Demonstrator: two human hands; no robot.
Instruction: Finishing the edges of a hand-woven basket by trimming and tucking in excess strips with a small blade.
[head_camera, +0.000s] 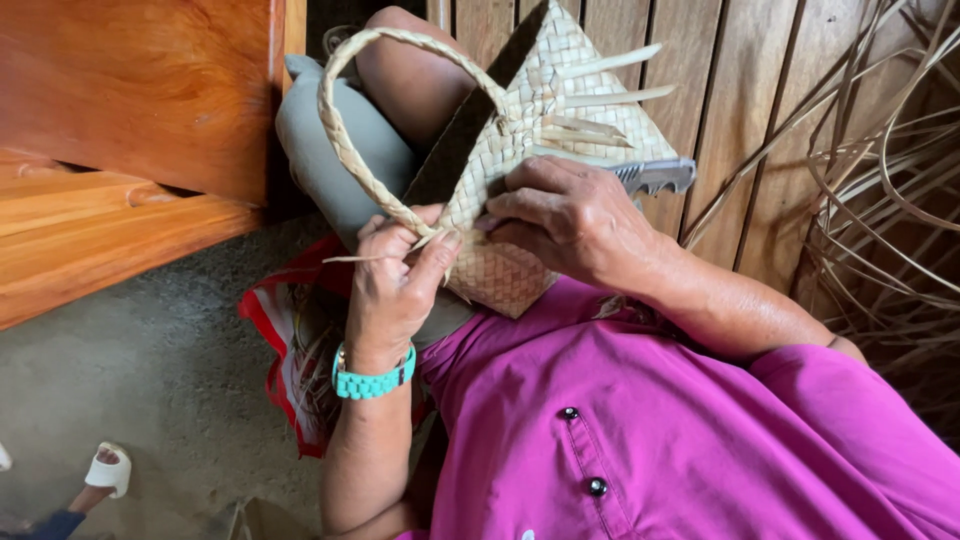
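A small woven straw basket (520, 130) with a braided loop handle (340, 130) rests on my lap, with several loose strip ends sticking out of its side. My left hand (395, 285), wearing a turquoise wristwatch (372, 382), pinches a thin straw strip where the braided handle meets the basket's rim. My right hand (570, 215) lies over the basket's lower side and grips a grey ridged tool (655, 177), whose end pokes out past my fingers. I wear a magenta shirt (680, 430).
Polished wooden furniture (130, 130) stands at the left. A pile of loose dry straw strips (880, 200) lies at the right on wood planks (740, 90). A red-and-white bag (285, 350) sits below my lap. Another person's foot in a white sandal (105, 470) rests on the concrete floor.
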